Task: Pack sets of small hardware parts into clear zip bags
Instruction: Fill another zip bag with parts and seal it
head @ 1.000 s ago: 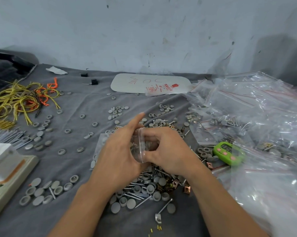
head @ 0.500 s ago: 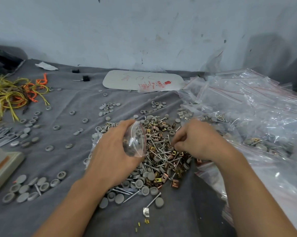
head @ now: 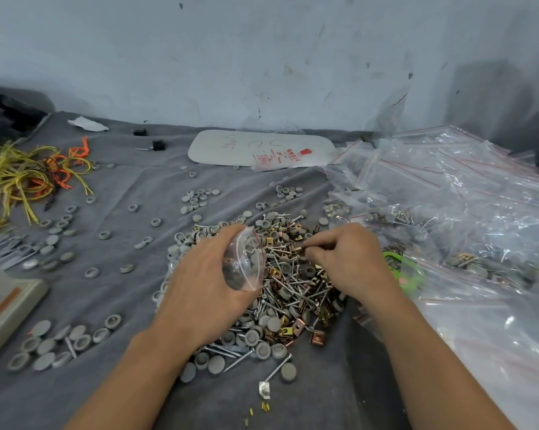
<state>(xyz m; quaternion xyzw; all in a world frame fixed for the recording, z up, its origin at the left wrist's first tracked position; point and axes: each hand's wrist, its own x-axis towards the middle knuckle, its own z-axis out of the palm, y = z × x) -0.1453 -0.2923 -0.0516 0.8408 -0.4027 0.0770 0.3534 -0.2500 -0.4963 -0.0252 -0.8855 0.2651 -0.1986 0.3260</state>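
A heap of hardware parts (head: 288, 283), screws, grey caps and brass and copper clips, lies on the grey cloth in front of me. My left hand (head: 204, 282) grips a small clear zip bag (head: 246, 263) with a red seal line; its mouth faces right over the heap and a few parts show inside. My right hand (head: 350, 260) hovers over the heap's right side, fingers curled, pinching a small brass clip (head: 299, 250) at the fingertips, a short gap from the bag's mouth.
Clear zip bags (head: 454, 212), some filled, pile up on the right, over a green timer (head: 403, 270). Grey caps (head: 60, 339) are scattered left, with yellow and orange wires (head: 29, 178) beyond. A beige device (head: 4, 308) sits at the left edge. A white card (head: 255, 147) lies near the wall.
My right hand left the bag, reached into the heap and now pinches a brass clip. My left hand kept the bag, tilted with its mouth toward the right.
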